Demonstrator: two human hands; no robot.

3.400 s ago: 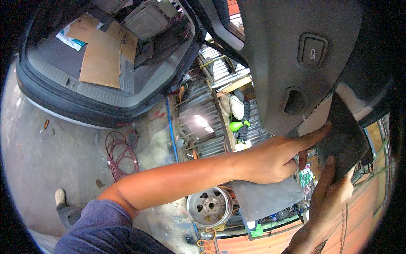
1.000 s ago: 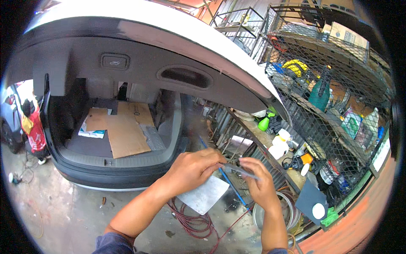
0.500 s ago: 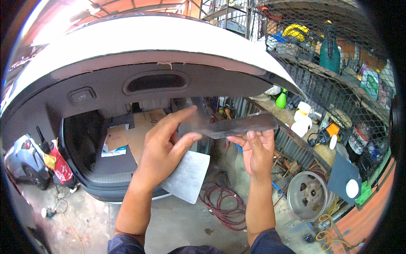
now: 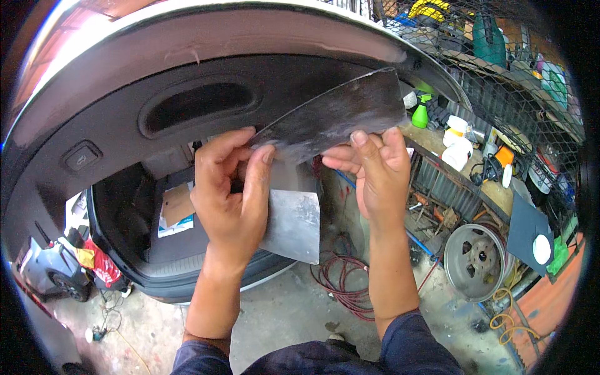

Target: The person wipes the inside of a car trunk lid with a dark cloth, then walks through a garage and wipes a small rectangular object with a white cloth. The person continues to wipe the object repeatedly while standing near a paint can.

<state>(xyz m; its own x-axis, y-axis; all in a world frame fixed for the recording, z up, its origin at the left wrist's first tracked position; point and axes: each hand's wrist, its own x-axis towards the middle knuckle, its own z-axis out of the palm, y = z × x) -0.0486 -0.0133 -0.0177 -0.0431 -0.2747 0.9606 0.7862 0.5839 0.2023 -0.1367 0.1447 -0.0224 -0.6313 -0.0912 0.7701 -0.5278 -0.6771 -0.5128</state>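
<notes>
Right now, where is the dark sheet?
In the head view, the dark sheet is above centre, slightly right, held by left hand and right hand in front of the tailgate.

Head cam: left fisheye of the side-by-side pair, on wearer's head, looking forward and down. Left hand (image 4: 231, 187) and right hand (image 4: 382, 178) close in, mid-frame; forearms enter from lower edge. Raised tailgate (image 4: 250, 67) arcs over the upper part. Cargo bay's rear sill (image 4: 178, 267) sits farther off, past the left hand. Workbench (image 4: 431, 137) front edge slants down on the right. Straight edges bow; corners black.
</notes>
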